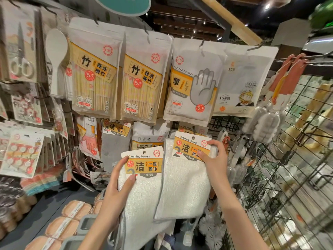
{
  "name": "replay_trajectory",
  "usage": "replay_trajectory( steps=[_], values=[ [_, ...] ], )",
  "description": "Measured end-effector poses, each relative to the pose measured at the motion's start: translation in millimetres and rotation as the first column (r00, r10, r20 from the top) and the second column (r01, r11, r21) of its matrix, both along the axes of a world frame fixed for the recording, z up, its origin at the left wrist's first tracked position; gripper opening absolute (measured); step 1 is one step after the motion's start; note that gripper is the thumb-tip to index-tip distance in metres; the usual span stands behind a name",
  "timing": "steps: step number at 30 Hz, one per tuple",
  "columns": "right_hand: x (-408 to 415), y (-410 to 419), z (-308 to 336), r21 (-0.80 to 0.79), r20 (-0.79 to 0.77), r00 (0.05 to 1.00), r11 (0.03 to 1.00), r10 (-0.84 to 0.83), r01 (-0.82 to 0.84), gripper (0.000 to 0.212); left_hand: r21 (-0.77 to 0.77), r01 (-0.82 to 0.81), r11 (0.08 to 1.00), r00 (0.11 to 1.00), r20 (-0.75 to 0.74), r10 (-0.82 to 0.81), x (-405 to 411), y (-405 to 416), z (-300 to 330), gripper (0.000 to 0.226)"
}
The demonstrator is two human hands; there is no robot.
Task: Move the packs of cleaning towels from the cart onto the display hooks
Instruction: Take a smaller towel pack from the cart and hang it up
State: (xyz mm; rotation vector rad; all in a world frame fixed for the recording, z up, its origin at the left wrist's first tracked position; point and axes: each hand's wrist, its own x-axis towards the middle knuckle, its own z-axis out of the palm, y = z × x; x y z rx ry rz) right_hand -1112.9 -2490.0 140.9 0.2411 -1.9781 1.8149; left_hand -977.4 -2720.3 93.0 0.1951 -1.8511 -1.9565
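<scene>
Two packs of cleaning towels are up at the display, one in each hand. The right hand (214,156) pinches the right pack (185,177) by its card header, thumb on the front and fingers curled over the top right corner, and holds it against the lower row, just under a hung towel pack (191,129) whose header peeks out behind it. The left hand (119,179) grips the left pack (144,179) at its left edge, thumb pressed on the card and fingers wrapped behind the white cloth; this pack sits lower and overlaps the front of a sponge pack (147,139).

By the look of it, the step in hand is hanging the right pack, with the left one waiting its turn. The next move calls for lining the hole in the header up with the hook's tip and sliding the pack back along it, keeping the card flat so it does not buckle.

The hook itself is not visible: the pack and the goods above, such as the glove pack (191,83), cover it. Whether the header hole is already over the hook cannot be told. The cart is hard to make out; the wire grid (281,168) at right may be rack or cart, and grey shapes at the bottom edge are cut off. The edges of the view are blurred.
</scene>
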Motion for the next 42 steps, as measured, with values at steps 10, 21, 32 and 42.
replay_trajectory(
  steps=[10, 21, 32, 42],
  values=[
    [-28, 3, -3, 0.041, 0.042, 0.997, 0.998, -0.058, 0.057, 0.033, -0.030, -0.015, 0.999, 1.000, 0.021, 0.016, -12, -2, -5, 0.048],
    [-60, -3, -10, 0.096, 0.096, 0.994, 0.994, -0.058, 0.049, 0.031, -0.050, -0.029, 0.998, 0.999, 0.036, 0.031, -14, -10, -11, 0.049],
    [-80, 2, 4, 0.261, 0.200, 0.980, 0.964, -0.002, -0.051, 0.044, -0.036, -0.022, 0.999, 0.999, 0.023, 0.023, -8, -11, -5, 0.049],
    [-64, 8, 6, 0.333, 0.270, 0.962, 0.934, 0.036, -0.128, 0.061, -0.025, -0.013, 1.000, 1.000, 0.009, 0.013, 1, -7, 4, 0.049]
  ],
)
